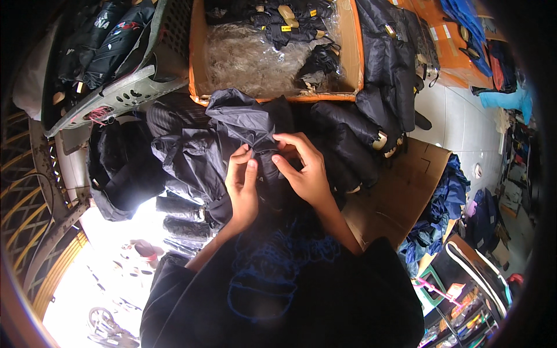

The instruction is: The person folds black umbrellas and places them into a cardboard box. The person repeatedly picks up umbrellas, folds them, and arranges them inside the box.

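Observation:
In front of my body, both hands pinch a piece of thin black fabric [241, 116]. My left hand [241, 194] has its thumb and fingers pressed together on one fold. Close beside it, my right hand [303, 169] grips the cloth between thumb and fingertips. The fabric bunches up above the fingers, toward the open carton. More crumpled black fabric [194, 159] lies to the left of my hands. Rolled black bundles [342, 124] with pale tips lie on the right, close to my right hand.
An orange-edged carton [358, 58] beyond my hands holds clear plastic and several black bundles. At the far left, a grey perforated crate [136, 87] contains black bundles. A cardboard flap [400, 191] and dark blue cloth [441, 200] are at the right. A metal lattice [46, 191] borders the left.

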A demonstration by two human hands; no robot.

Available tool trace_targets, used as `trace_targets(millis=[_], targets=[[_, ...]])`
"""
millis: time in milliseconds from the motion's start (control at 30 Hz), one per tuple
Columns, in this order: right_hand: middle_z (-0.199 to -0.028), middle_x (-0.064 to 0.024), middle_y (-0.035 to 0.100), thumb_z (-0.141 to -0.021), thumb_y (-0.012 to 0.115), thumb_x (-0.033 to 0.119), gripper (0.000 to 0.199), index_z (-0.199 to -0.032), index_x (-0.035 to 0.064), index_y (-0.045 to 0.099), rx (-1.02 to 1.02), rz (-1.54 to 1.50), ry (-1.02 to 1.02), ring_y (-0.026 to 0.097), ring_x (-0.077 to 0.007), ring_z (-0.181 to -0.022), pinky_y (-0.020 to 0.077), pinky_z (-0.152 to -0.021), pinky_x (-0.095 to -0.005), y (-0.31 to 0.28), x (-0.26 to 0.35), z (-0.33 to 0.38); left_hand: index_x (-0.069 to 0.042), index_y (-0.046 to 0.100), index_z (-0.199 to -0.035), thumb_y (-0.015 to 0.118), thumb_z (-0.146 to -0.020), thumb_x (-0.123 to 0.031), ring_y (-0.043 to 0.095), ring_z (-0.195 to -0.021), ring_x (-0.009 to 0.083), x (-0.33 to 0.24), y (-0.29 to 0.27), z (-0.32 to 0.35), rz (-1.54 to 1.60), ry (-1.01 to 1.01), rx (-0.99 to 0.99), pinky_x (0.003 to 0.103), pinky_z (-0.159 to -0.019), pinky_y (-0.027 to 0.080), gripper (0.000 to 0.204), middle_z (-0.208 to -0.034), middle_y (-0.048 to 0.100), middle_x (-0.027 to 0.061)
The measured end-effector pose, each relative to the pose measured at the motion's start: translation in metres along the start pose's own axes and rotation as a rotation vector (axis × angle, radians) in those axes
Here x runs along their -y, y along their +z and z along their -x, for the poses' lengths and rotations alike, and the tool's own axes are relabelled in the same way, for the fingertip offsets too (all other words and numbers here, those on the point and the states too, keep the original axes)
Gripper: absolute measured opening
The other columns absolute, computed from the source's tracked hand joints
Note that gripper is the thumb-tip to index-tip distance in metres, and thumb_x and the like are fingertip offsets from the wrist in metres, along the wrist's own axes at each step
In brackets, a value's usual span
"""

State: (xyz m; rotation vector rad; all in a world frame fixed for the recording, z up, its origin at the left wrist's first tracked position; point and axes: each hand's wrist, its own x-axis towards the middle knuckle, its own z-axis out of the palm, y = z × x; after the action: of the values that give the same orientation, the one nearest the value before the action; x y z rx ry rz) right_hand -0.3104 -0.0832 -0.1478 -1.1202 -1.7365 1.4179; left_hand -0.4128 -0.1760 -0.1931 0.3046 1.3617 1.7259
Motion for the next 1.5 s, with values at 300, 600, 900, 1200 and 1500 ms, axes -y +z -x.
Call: trace_targets(millis=[300, 600, 900, 1200, 1500], targets=[[-0.087, -0.0123, 0.06, -0.076, 0.069, -0.006, 0.014, -0.088, -0.0018, 0.062, -0.116, 0.187, -0.245, 0.061, -0.0203, -0.076, 0.0486, -0.066, -0.0282, 0.003, -0.012, 0.012, -0.001, 0.037, -0.136, 0.063, -0.09, -0.006, 0.05, -0.1, 0.0099, -0.018, 0.002, -0.007, -0.036, -0.167, 0.136, 0.024, -0.088, 0.039, 0.054, -0.113, 0.052, 0.0036], [-0.088, -0.0125, 0.057, -0.075, 0.067, -0.004, 0.01, -0.084, -0.0003, 0.063, -0.056, 0.262, -0.343, 0.058, -0.0288, -0.086, 0.0485, -0.073, -0.0353, 0.006, -0.02, 0.028, -0.001, 0.039, -0.127, 0.06, -0.092, -0.025, 0.048, -0.112, 0.0155, -0.003, -0.012, -0.023, 0.279, -0.34, 0.287, 0.03, -0.093, 0.041, 0.047, -0.121, 0.051, 0.0089], [-0.109, -0.0072, 0.055, -0.083, 0.064, -0.001, 0.029, -0.111, 0.003, 0.055, -0.101, -0.324, 0.06, 0.057, -0.0164, -0.101, 0.0478, -0.086, -0.0296, 0.007, -0.038, 0.036, 0.004, 0.053, -0.118, 0.063, -0.088, -0.033, 0.061, -0.096, 0.0223, -0.009, -0.007, -0.021, 0.161, -0.413, 0.231, 0.034, -0.09, 0.047, 0.049, -0.112, 0.062, 0.0163], [-0.108, -0.0095, 0.058, -0.082, 0.071, 0.011, 0.046, -0.12, -0.0019, 0.048, 0.277, -0.521, 0.489, 0.057, -0.0167, -0.104, 0.0442, -0.092, -0.0303, 0.009, -0.041, 0.032, 0.002, 0.048, -0.128, 0.063, -0.086, -0.039, 0.049, -0.118, 0.0224, 0.004, -0.025, -0.02, 0.088, -0.341, 0.357, 0.035, -0.099, 0.04, 0.061, -0.134, 0.046, 0.015], [-0.103, -0.0132, 0.057, -0.076, 0.077, 0.018, 0.046, -0.103, -0.0001, 0.045, 0.151, -0.256, 0.522, 0.057, -0.0173, -0.098, 0.0463, -0.086, -0.0311, 0.012, -0.047, 0.043, 0.002, 0.047, -0.124, 0.066, -0.087, -0.018, 0.058, -0.101, 0.0197, -0.001, -0.01, 0.001, -0.034, -0.453, 0.095, 0.032, -0.091, 0.045, 0.046, -0.111, 0.06, 0.011]])
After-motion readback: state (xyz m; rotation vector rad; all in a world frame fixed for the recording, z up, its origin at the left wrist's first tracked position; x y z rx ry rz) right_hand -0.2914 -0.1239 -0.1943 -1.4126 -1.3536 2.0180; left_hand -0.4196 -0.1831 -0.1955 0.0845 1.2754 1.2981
